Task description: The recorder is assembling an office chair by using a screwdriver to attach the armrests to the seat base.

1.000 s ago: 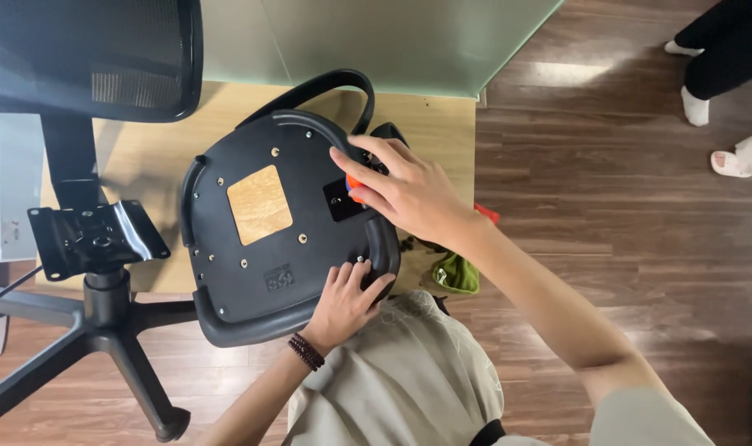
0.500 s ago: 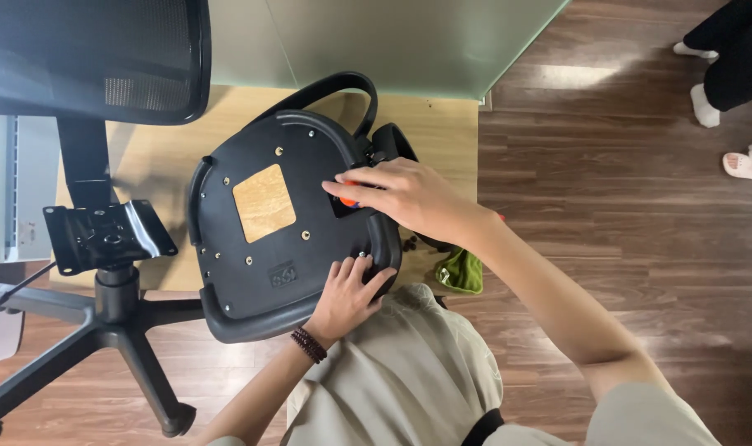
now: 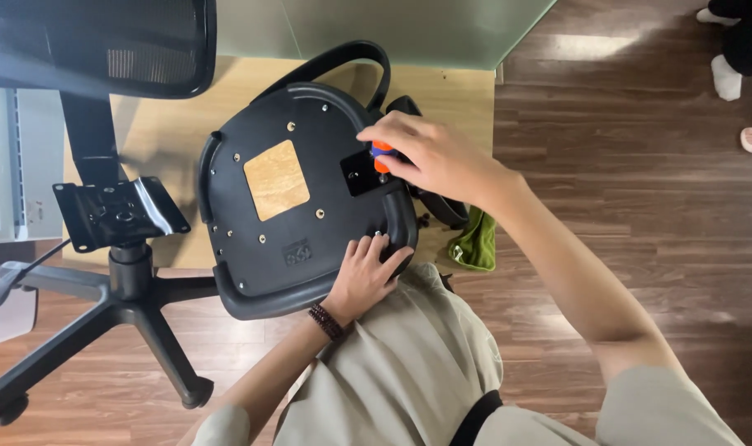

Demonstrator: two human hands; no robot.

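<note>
Chair seat upside down on low wooden table, chair base left of seat. Left hand flat, open, pressing seat near edge. Right hand closed around orange screwdriver, at armrest bracket on seat right side.

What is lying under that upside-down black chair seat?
The chair seat rests on a low wooden table, whose bare top shows around it. A curved black armrest pokes out behind. Anything directly under the seat is covered.
</note>
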